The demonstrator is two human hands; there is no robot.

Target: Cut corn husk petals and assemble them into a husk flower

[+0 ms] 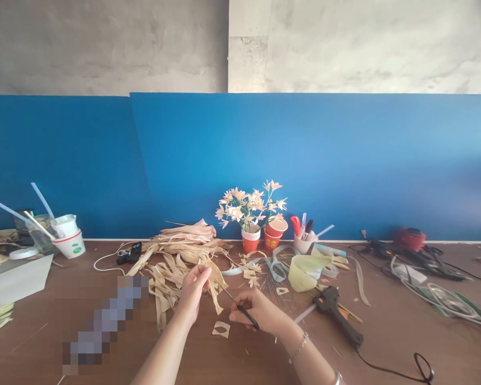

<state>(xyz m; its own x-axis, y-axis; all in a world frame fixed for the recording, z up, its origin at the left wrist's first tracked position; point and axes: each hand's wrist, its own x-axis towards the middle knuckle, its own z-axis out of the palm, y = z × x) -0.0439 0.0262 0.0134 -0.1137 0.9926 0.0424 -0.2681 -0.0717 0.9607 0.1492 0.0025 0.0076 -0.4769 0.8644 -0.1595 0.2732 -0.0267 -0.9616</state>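
Observation:
My left hand (195, 291) pinches a dry tan corn husk (215, 283), whose strips hang down to the right of the fingers. In my right hand (256, 313) is a pair of scissors (246, 315) with dark handles, its blades pointing up and left at the husk. The fingers are closed round the handles. Whether the blades touch the husk, I cannot tell. Below, on the brown table, lies a husk piece with an oval hole (221, 329). Behind my left hand spreads a pile of dry husks (184, 238).
Pale flowers (252, 203) stand in a red-and-white paper cup (250, 240) by the blue partition (304, 149). To the right lie a black glue gun (336, 315) with its cord, a yellow-green ribbon (304, 272) and tangled cables (428, 289). White cups (70, 243) stand at left.

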